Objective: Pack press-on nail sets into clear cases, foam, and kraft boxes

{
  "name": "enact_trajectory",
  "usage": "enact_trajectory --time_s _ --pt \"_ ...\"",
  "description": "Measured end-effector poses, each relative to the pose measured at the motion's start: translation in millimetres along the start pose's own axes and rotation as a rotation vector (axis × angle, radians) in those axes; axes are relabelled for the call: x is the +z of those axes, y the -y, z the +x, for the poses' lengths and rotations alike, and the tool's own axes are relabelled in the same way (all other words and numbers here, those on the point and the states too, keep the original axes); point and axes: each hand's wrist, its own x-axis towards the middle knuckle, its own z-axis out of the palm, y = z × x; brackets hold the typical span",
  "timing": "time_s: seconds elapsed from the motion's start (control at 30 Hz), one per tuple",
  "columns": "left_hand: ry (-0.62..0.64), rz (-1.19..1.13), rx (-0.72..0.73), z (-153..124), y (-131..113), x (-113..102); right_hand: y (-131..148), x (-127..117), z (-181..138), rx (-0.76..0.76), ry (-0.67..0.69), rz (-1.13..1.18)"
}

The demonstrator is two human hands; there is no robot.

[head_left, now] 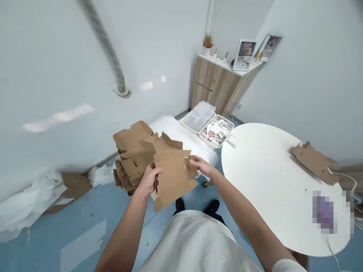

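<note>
Brown cardboard fills your hands: a partly unfolded box (171, 173) sits in front of you, above your shoes (180, 205), its flaps spread out. Your left hand (149, 178) grips the box's left edge, thumb on top and the other fingers curled out of sight beneath. Your right hand (202, 166) holds the small flap on the right side between thumb and fingers. Just beyond your left hand, a stack of flat boxes (132, 149) is piled unevenly beside a white covering (176, 130). Farther ahead are a tray with clear plastic lids (200, 116) and, touching it, a white basket (217, 131) full of small printed packets. On your right stands a round white table (255, 166), bearing another piece of cardboard (314, 162) and a purple object (324, 213) too blurred to identify. Plastic wrapping (36, 200) lies along the wall at left, on the blue floor (119, 234).
</note>
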Motion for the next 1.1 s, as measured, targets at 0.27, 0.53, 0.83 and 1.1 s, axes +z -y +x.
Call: enact_trajectory --time_s 0.27,0.53,0.83,1.1 --pt "0.359 0.14 -0.081 4.9 -15.9 128.7 8.6 -100.0 -98.9 -0.2 -0.165 0.245" --pt "0.545 0.475 -0.025 35.3 22.0 254.2 -7.2 -219.1 -201.6 -0.302 -0.625 0.106" --pt "0.593 0.841 0.195 54.9 120.9 349.3 -89.4 -287.9 -286.5 -0.102 -0.88 0.201" --pt "0.567 0.96 0.163 56.0 170.6 377.5 -156.8 -306.3 -280.1 0.135 -1.044 0.284"
